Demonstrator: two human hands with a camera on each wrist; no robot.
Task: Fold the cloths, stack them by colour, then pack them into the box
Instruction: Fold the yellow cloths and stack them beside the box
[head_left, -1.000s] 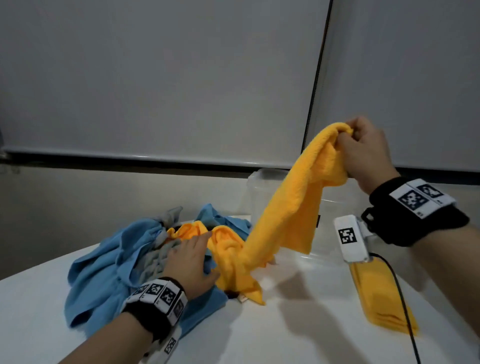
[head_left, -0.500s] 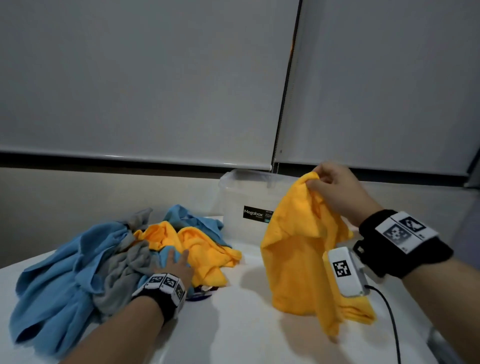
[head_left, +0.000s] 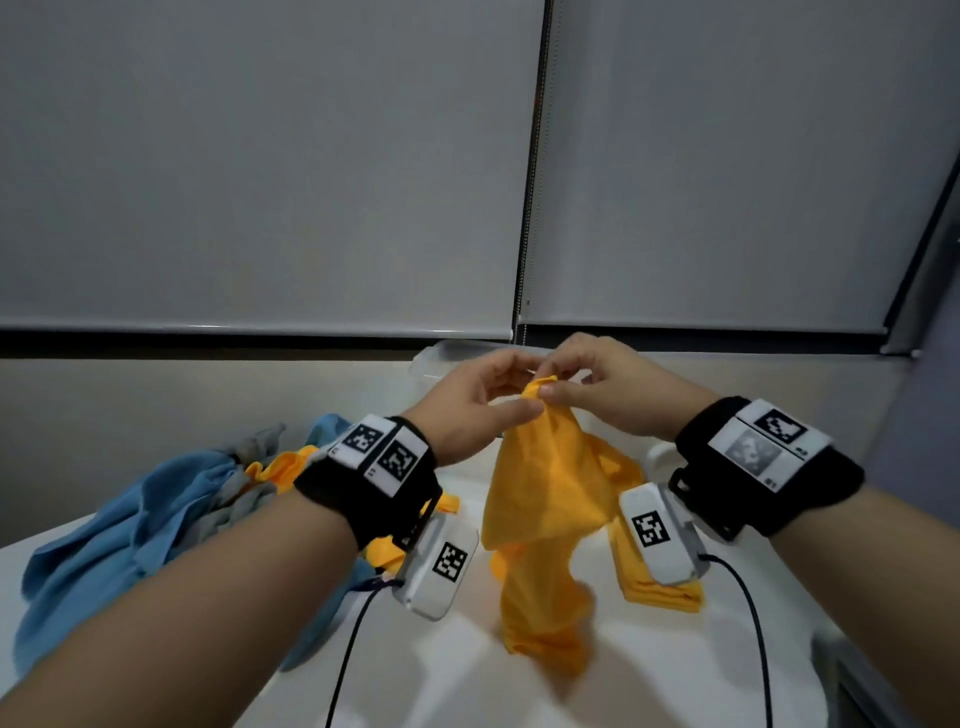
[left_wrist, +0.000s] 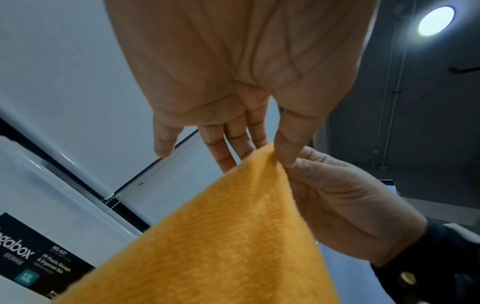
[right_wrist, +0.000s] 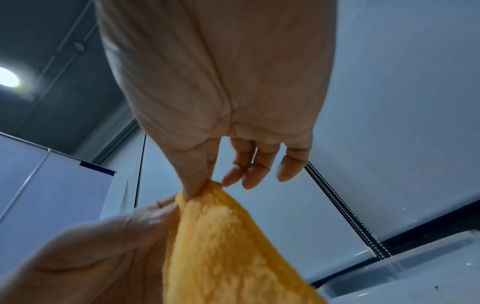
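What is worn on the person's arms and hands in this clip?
Bare forearms, no sleeves or gloves. Each wrist has a wide black band carrying white plates with black square-code markers. Below each wrist hangs a white camera unit with its own marker and a thin black cable.

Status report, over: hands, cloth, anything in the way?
Both hands, left and right, pinch one orange cloth corner, cloth hanging. Box behind. Unfolded pile left.

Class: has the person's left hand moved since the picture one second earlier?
Yes. The left hand has left the cloth pile and risen rightward to pinch the orange cloth beside the right hand, before the box.
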